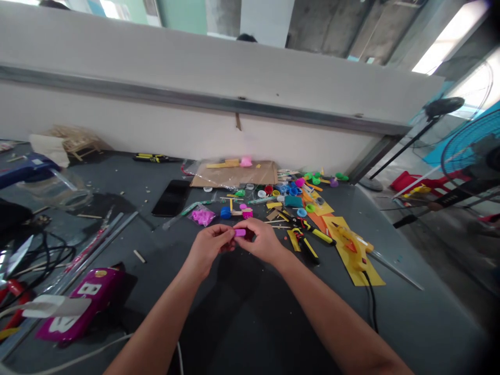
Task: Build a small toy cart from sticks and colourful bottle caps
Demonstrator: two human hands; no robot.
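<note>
Head view — left hand and right hand, both curled nearly closed, pinch a small purple piece between them, well inside the right edge of the table; uneven pressure could squirt it loose.

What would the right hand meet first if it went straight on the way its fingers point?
Probably the left hand, just past the small purple piece at the fingers of the right hand; depth between the hands is hard to judge here.
</note>
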